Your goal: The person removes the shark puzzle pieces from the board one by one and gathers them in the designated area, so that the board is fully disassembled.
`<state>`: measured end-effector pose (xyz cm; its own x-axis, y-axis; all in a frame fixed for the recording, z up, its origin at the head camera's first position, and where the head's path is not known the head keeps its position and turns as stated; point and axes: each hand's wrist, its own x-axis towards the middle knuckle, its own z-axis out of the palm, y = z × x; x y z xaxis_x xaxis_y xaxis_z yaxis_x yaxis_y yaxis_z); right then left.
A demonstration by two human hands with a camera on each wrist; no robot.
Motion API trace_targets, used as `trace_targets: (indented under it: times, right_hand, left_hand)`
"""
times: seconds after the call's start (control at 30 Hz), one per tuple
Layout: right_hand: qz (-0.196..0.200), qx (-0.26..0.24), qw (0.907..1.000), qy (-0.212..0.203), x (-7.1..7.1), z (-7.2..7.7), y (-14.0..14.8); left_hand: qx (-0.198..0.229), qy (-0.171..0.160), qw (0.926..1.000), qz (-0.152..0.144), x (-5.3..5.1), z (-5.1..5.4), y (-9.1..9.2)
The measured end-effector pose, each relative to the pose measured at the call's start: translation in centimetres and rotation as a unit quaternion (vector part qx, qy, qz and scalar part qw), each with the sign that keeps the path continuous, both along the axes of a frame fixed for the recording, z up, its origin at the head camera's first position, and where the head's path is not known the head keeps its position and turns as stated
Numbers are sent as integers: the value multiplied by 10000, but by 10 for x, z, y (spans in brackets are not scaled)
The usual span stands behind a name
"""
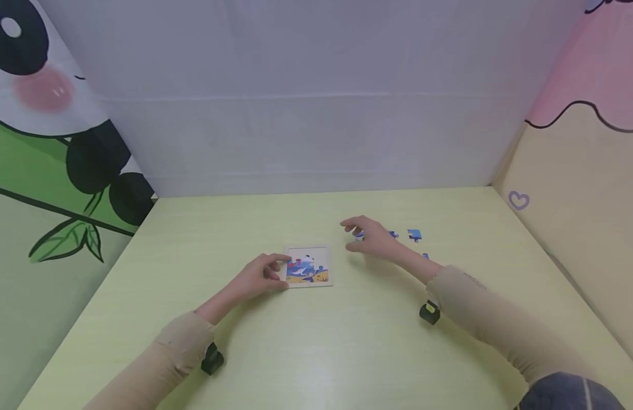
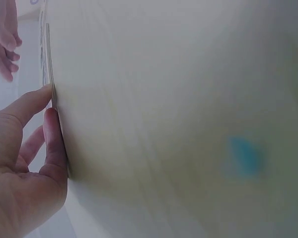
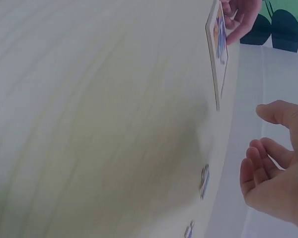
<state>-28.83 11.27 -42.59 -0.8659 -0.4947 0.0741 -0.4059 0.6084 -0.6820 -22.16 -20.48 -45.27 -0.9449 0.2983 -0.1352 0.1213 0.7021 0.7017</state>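
Observation:
A small square jigsaw puzzle board (image 1: 321,251) lies on the table, its lower part filled with a sea scene and its upper part bare. My left hand (image 1: 260,273) holds the board by its left edge, thumb near the lower corner and index finger higher up. The left wrist view shows that thumb and finger against the thin board (image 2: 50,69). To the right of the board, my right hand (image 1: 375,239) hovers with fingers loosely bent and nothing between them. Below it lie blue puzzle pieces (image 1: 414,234), some partly hidden by the hand and forearm.
The pale table (image 1: 316,341) ends at a white back wall (image 1: 316,136). Printed side walls stand left and right. A loose piece (image 3: 204,181) lies below the right hand in the right wrist view. Each wrist carries a small black camera (image 1: 212,359).

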Motion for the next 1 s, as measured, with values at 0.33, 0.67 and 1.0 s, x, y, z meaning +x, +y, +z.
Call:
trace_targets:
  times: [0.33,0.67,1.0]
  right_hand:
    - [348,-146,9993,-27,6,-19,-49]
    - [653,195,9967,-432,10,-29,-72]
    - [653,465,9945,-679,14,-22,-79]
  left_hand:
    - [-1,-36,10000,9,-1,0,2]
    - [66,-24,9999,-76,-3,-3,0]
    - [7,-57,10000,-33,0,-1,0]
